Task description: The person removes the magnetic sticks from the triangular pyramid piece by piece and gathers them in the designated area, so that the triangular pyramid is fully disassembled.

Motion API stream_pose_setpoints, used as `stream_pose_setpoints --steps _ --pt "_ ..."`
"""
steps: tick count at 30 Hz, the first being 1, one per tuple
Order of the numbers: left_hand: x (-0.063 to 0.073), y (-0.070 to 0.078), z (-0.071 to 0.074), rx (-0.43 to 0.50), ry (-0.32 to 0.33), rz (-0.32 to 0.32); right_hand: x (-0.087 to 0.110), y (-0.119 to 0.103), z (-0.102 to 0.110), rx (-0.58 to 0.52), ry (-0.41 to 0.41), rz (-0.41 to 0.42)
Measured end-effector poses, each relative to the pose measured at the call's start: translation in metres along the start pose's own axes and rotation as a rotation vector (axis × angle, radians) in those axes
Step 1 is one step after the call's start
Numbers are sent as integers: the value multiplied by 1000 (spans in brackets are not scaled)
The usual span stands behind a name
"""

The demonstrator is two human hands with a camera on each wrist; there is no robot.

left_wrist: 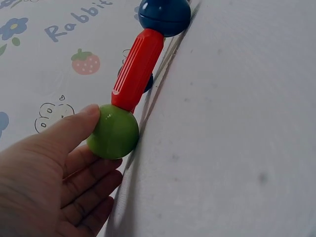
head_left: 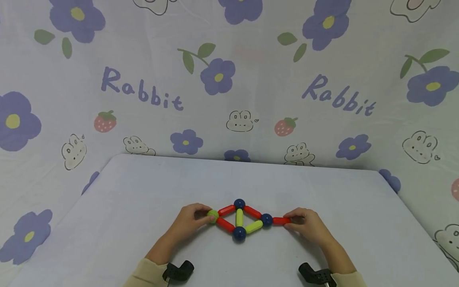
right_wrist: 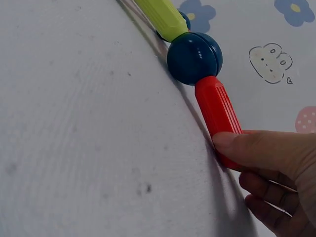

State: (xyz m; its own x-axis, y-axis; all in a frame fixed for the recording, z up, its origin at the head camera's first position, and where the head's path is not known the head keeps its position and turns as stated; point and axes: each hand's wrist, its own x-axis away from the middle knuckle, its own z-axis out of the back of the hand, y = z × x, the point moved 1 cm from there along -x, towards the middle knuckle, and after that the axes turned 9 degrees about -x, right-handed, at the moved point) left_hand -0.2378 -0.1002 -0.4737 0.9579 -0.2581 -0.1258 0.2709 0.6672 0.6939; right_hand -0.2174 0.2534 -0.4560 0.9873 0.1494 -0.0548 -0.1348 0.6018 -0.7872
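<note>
A diamond of rods and balls, crossed by a yellow-green rod (head_left: 239, 217), lies in front of me in the head view. My left hand (head_left: 191, 219) pinches the green ball (left_wrist: 113, 132) at its left corner, thumb on top. Red rods (head_left: 226, 225) run from that ball to two dark blue balls (head_left: 239, 234). At the right corner sits another dark blue ball (right_wrist: 194, 59), joined to a red rod (right_wrist: 217, 111) that sticks out to the right. My right hand (head_left: 309, 225) pinches this rod's outer end between thumb and fingers.
The structure is over a white table (head_left: 161, 179), whose back edge meets a curtain (head_left: 251, 79) printed with flowers, rabbits and strawberries. Black wrist-worn devices (head_left: 178, 271) sit at both beige sleeves (head_left: 147, 274).
</note>
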Motion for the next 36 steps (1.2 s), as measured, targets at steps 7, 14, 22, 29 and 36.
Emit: stream_pose_setpoints --steps 7,14,22,29,36 --pt "1 -2 -1 8 14 -4 -6 -12 -3 -5 -16 65" --pt "0 -1 0 17 2 12 -23 -43 -28 -17 -11 100" --pt "0 0 -1 17 13 -9 -36 -78 -69 17 -75 280" --pt "1 -1 0 26 18 -23 -45 -96 -94 13 -138 369" --pt "3 -2 1 24 30 -43 -47 -106 -107 2 -190 370"
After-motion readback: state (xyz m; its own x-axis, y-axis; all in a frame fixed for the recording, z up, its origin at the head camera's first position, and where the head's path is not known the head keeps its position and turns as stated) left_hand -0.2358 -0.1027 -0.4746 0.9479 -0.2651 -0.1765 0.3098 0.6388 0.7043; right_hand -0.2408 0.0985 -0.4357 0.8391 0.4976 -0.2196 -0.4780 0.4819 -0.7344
